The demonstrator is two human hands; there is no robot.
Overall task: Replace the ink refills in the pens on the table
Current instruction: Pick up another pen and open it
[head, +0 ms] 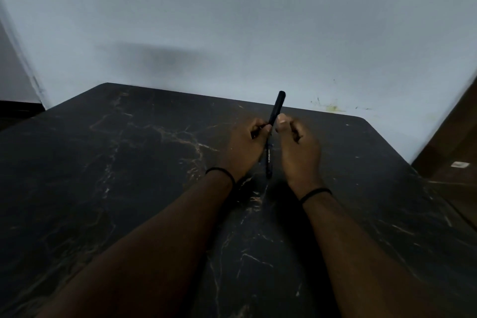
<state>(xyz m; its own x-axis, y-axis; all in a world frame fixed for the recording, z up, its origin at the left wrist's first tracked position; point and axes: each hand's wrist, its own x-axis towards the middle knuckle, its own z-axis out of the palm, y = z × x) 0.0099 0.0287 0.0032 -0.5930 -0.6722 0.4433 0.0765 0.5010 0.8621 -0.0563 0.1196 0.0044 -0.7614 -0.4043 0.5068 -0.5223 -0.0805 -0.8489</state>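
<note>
Both hands are up over the dark marble-patterned tabletop (129,162), and between them is one slim black plastic pen (274,121), held clear of the surface near the table's far edge. The left hand (242,147) is curled, thumb and fingertips pinching the barrel around its middle. The right hand (299,147) is also curled, its thumb pressing the pen from the other side; what its other fingers grip I can't tell, they're folded out of sight.

The pen's long axis runs steeply away from the person: its rounded black end points toward the pale wall (232,20) behind the table, tilted slightly right, and the printed lower barrel points back down toward the wrists.

How far along? Early in this pen, by my read. It looks whole, with no refill showing and no loose parts or other pens visible on the table. Opening the barrel, swapping the refill and closing up all seem left to do.
</note>
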